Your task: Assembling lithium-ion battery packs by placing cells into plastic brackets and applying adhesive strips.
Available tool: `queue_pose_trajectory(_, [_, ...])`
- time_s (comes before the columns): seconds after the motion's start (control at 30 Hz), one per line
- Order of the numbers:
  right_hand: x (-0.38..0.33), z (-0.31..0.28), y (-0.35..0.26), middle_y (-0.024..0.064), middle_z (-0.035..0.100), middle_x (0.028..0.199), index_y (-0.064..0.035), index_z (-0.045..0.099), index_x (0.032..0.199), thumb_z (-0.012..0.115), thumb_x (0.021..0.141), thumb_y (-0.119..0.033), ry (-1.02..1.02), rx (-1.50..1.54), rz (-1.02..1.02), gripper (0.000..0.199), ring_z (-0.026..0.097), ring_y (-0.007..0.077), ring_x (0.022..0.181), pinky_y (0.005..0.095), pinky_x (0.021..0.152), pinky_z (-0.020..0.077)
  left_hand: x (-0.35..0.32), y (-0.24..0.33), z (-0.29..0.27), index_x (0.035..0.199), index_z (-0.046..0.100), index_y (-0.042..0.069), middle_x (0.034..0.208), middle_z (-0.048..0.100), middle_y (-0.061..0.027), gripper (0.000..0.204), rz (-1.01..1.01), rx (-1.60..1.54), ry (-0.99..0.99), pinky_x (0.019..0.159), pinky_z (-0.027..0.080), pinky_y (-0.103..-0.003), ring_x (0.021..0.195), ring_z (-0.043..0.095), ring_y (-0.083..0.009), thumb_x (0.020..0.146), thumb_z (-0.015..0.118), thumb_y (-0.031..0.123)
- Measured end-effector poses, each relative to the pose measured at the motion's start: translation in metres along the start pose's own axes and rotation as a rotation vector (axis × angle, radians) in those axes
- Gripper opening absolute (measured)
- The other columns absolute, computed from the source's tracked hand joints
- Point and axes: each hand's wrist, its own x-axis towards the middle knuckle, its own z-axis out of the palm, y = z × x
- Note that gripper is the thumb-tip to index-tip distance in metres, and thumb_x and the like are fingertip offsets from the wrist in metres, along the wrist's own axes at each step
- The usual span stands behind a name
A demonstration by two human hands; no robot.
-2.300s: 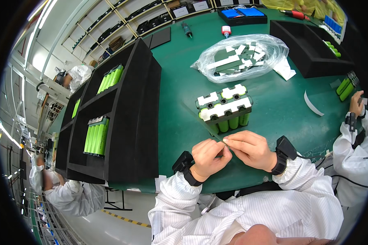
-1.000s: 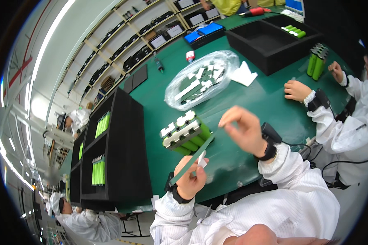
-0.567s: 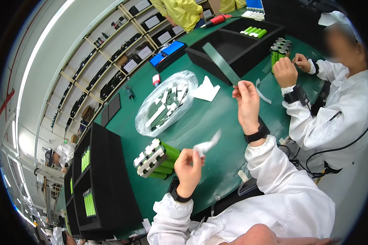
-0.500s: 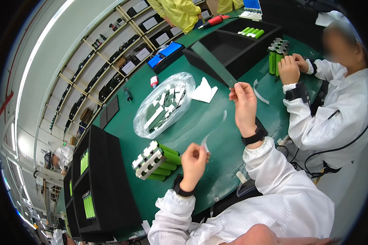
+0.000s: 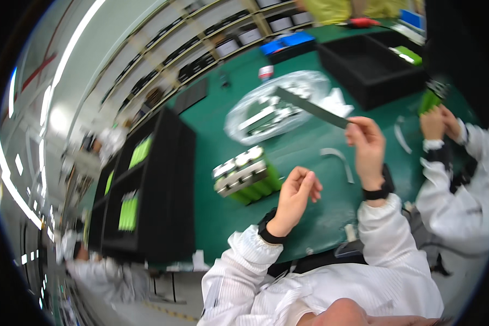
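Note:
My right hand (image 5: 368,152) pinches one end of a long dark grey-green strip (image 5: 312,107), which slants up and left over a clear plastic bag (image 5: 234,124) of white and dark strip pieces. My left hand (image 5: 294,202) is raised above the table, fingers loosely curled and thumb apart, with no strip visible in it. Just left of it, a block of green cylindrical battery cells (image 5: 250,176) with metal strips across its end lies on the green table. A thin curved white strip (image 5: 340,158) rests between my hands and the bag.
Black foam trays with green cells (image 5: 168,179) stand at the left; another black tray (image 5: 364,73) sits at the back right. A co-worker's hands (image 5: 437,124) hold green cells on the right. Another curved white strip (image 5: 401,136) lies near them. Blue packs (image 5: 288,43) are at the back.
The view has swung, shifting the scene. My left hand no longer shows the white strip it pinched. The dark strip in my right hand has tilted lower, toward the bag.

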Motion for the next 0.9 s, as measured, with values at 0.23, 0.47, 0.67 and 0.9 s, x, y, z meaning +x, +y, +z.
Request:
queue_pose_trajectory(0.23, [-0.035, 0.021, -0.007, 0.0069, 0.059, 0.082, -0.001, 0.062, 0.094, 0.059, 0.081, 0.014, -0.422, -0.157, -0.202, 0.019, 0.055, 0.0135, 0.069, 0.0228, 0.06, 0.0418, -0.067, 0.052, -0.067, 0.095, 0.05, 0.007, 0.087, 0.059, -0.0103, 0.03, 0.164, -0.215, 0.196, 0.058, 0.045, -0.026, 0.067, 0.055, -0.013, 0.103, 0.038, 0.033])
queue_pose_trajectory(0.47, [-0.072, 0.052, -0.019, 0.0095, 0.061, 0.077, -0.005, 0.063, 0.09, 0.067, 0.07, 0.014, -0.662, -0.326, -0.528, 0.028, 0.058, 0.0222, 0.065, 0.029, 0.057, 0.0457, -0.126, 0.046, -0.102, 0.093, 0.049, 0.007, 0.087, 0.06, -0.0079, 0.024, 0.116, -0.215, 0.254, 0.058, 0.044, -0.025, 0.072, 0.055, -0.0112, 0.101, 0.045, 0.029])
queue_pose_trajectory(0.67, [-0.078, 0.058, -0.011, 0.0104, 0.061, 0.081, -0.0045, 0.063, 0.089, 0.065, 0.07, 0.015, -0.646, -0.348, -0.554, 0.027, 0.058, 0.0232, 0.068, 0.0297, 0.058, 0.0468, -0.15, 0.031, -0.118, 0.104, 0.05, 0.008, 0.093, 0.059, -0.0014, 0.018, 0.011, -0.307, 0.307, 0.056, 0.046, -0.021, 0.066, 0.059, -0.0077, 0.095, 0.058, 0.021])
queue_pose_trajectory(0.9, [-0.082, 0.065, -0.018, 0.0133, 0.06, 0.084, -0.0021, 0.061, 0.089, 0.062, 0.068, 0.013, -0.64, -0.424, -0.604, 0.026, 0.059, 0.0266, 0.073, 0.0318, 0.063, 0.0474, -0.152, 0.04, -0.132, 0.106, 0.052, 0.007, 0.069, 0.057, 0.0016, 0.018, -0.084, -0.352, 0.205, 0.054, 0.044, -0.018, 0.063, 0.056, -0.006, 0.095, 0.059, 0.019])
